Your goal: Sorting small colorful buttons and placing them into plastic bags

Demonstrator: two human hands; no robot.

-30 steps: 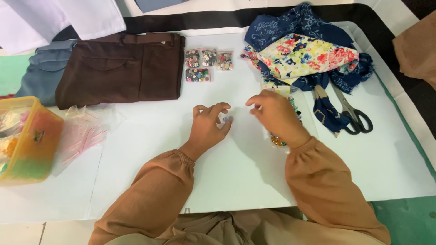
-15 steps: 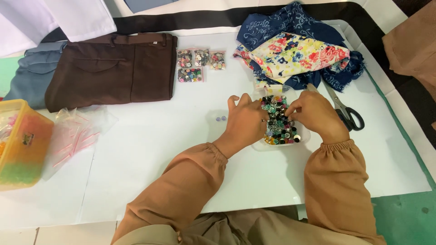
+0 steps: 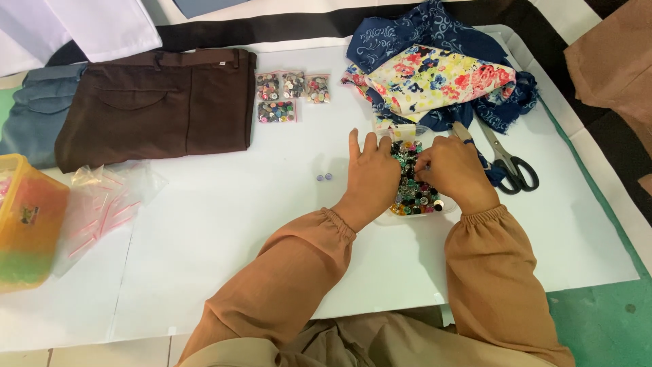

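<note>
A clear shallow tray heaped with many coloured buttons (image 3: 414, 194) lies on the white sheet (image 3: 224, 224). My left hand (image 3: 372, 175) rests flat along the tray's left side, fingers spread and pointing away from me. My right hand (image 3: 454, 170) is over the tray's right side with its fingertips curled down into the buttons; whether they pinch one is hidden. Two small pale purple buttons (image 3: 324, 177) lie together on the sheet just left of my left hand.
Brown trousers (image 3: 153, 105) and folded blue jeans (image 3: 37, 112) lie at the far left. Several small bags of buttons (image 3: 285, 95) sit beside them. Floral and navy fabrics (image 3: 435, 75) are piled behind the tray, scissors (image 3: 509, 160) at right. Empty zip bags (image 3: 102, 204) and a yellow box (image 3: 27, 224) are at left.
Both hands moved right from the middle of the sheet to the button tray and now dig in it. Two pale purple buttons stay where the hands were.
</note>
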